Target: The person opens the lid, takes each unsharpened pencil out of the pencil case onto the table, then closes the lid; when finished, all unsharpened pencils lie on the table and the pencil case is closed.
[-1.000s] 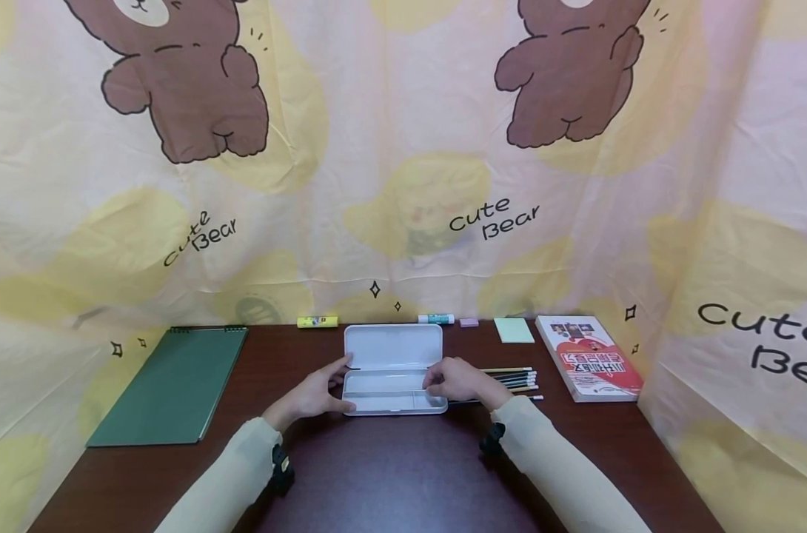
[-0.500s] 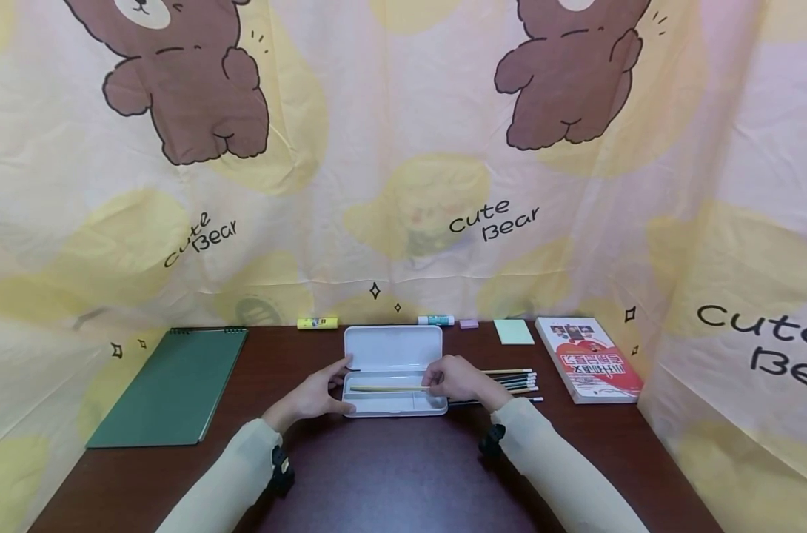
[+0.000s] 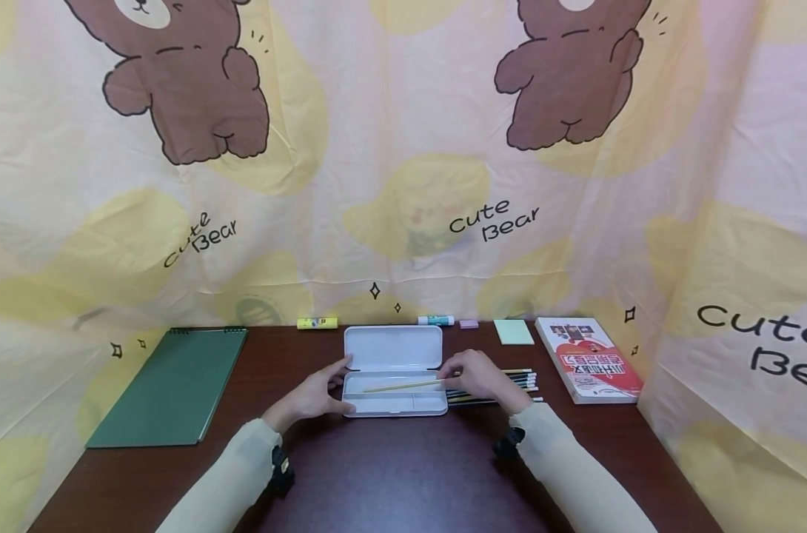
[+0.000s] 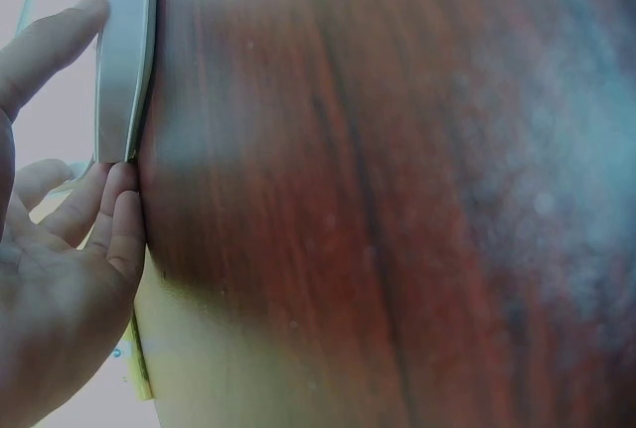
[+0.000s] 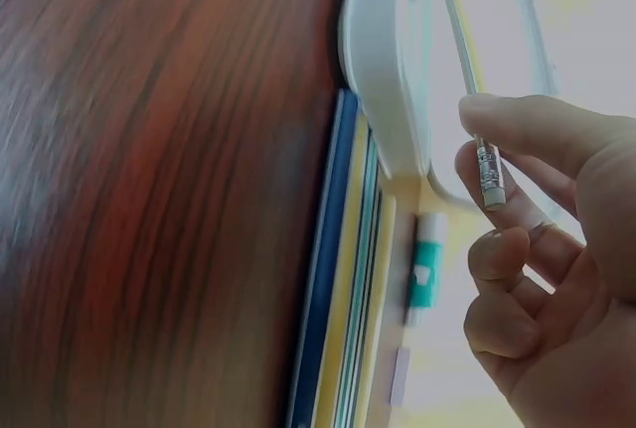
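A white pencil case (image 3: 380, 403) lies with its lid (image 3: 393, 348) raised at the back. My left hand (image 3: 313, 392) grips its left end, thumb at the front corner and fingers by the hinge side. In the left wrist view, the fingertips touch the case's side wall (image 4: 124, 71). Between right thumb and fingers I pinch a yellow pencil (image 3: 403, 386) near its white eraser end (image 5: 492, 193). It slants over the case's back compartment, its far end pointing left. My right hand (image 3: 477, 372) is at the case's right end, beside several pencils (image 3: 523, 382) on the table.
A green spiral notebook (image 3: 170, 389) lies left, a book (image 3: 590, 360) right. Along the back are a yellow tube (image 3: 317, 323), a glue stick (image 3: 435, 320), a purple eraser (image 3: 469, 323) and pale green sticky notes (image 3: 514, 332). A patterned cloth (image 3: 403, 111) hangs behind.
A yellow pencil, unseen over the case at first, came into view level over the back compartment. My right hand has since shifted right with it, and it now slants. The left hand stays put.
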`<state>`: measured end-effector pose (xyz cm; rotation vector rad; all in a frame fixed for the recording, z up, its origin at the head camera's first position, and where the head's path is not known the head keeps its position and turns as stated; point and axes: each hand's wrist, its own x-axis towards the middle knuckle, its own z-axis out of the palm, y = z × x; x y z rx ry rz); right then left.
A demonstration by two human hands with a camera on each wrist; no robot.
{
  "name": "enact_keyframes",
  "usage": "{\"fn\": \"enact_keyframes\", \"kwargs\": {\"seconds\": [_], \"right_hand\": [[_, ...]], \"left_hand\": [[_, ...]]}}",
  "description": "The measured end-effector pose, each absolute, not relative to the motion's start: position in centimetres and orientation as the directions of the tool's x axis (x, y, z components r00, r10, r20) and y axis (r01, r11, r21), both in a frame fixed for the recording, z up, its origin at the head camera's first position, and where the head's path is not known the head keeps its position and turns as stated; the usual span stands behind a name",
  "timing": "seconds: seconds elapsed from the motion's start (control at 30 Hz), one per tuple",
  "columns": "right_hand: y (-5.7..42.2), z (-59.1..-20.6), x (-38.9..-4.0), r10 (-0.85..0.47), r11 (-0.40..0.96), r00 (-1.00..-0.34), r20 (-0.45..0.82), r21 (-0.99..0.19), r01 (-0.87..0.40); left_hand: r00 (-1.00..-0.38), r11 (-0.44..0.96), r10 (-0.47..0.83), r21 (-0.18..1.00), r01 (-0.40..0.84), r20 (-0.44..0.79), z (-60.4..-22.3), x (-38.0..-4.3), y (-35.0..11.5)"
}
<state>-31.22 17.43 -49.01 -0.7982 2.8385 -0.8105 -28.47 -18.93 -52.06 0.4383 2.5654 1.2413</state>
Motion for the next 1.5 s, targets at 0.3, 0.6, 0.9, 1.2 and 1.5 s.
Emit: {"fn": "enact_keyframes", "kwargs": {"seconds": [0.3,0.6,0.9,1.2,1.5], "right_hand": [[21.5,-48.7,-30.7,-0.403,0.749,-0.914,0.043,-0.559,-0.357],[26.6,-49.2,-29.9,-0.36,0.765,-0.933,0.02,-0.567,-0.307],[31.3,-50.0,-28.9,-0.32,0.775,-0.948,0.003,-0.575,-0.263],[34.4,-51.1,-27.8,-0.271,0.781,-0.958,-0.089,-0.602,-0.165],[34.7,-51.4,-27.4,-0.268,0.804,-0.954,-0.132,-0.577,-0.146]], "left_hand": [[-0.923,0.598,0.372,0.786,0.155,-0.101,-52.0,-28.5,-18.9],[-0.923,0.601,0.373,0.783,0.159,-0.099,-52.1,-28.6,-18.9],[-0.927,0.599,0.364,0.786,0.157,-0.093,-52.0,-28.9,-18.9],[-0.926,0.593,0.364,0.792,0.147,-0.102,-52.0,-28.8,-18.9],[-0.926,0.602,0.362,0.785,0.146,-0.105,-52.1,-28.7,-18.8]]}}
